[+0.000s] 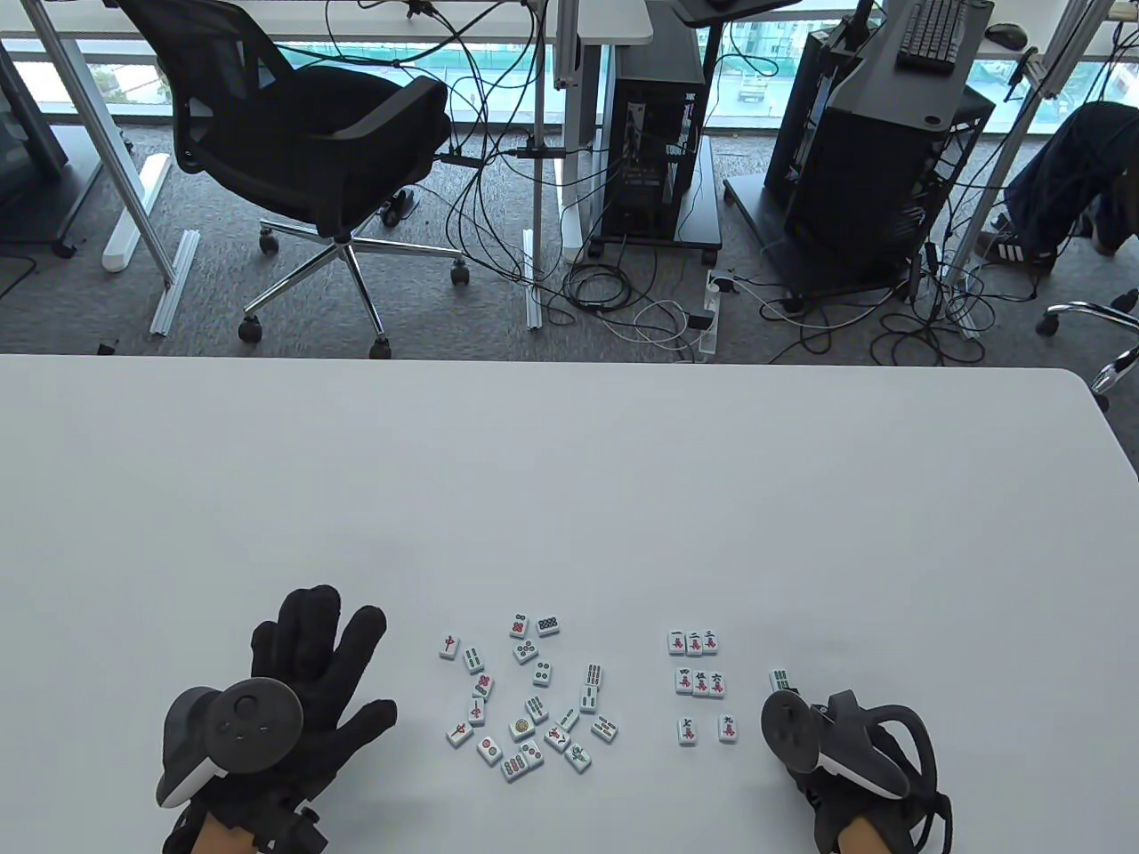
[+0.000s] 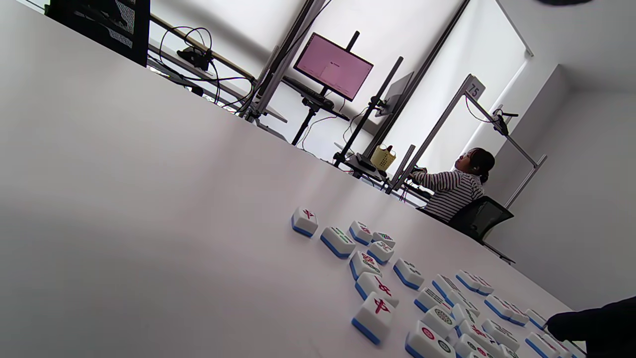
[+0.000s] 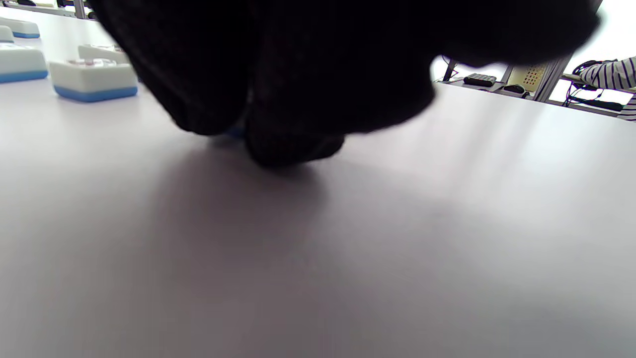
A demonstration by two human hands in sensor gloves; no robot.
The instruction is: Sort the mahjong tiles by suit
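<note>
While the white table (image 1: 569,498) carries a loose tile heap (image 1: 525,703) left of the sorted character block (image 1: 698,683), a lone bamboo tile (image 1: 782,680) sits just right of it — touching the right hand (image 1: 845,747), whose fingers are hidden; I cannot tell their pose. Left hand (image 1: 302,676) lies spread flat — left of the heap.

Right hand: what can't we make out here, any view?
- Right hand fingers: table view, covered by its tracker; grip unknown.
- Green tile: table view, part under that hand; contact unclear.
- Right wrist view: dark glove blocks the scene.
- Loose tiles: some faces too small to read.
</note>
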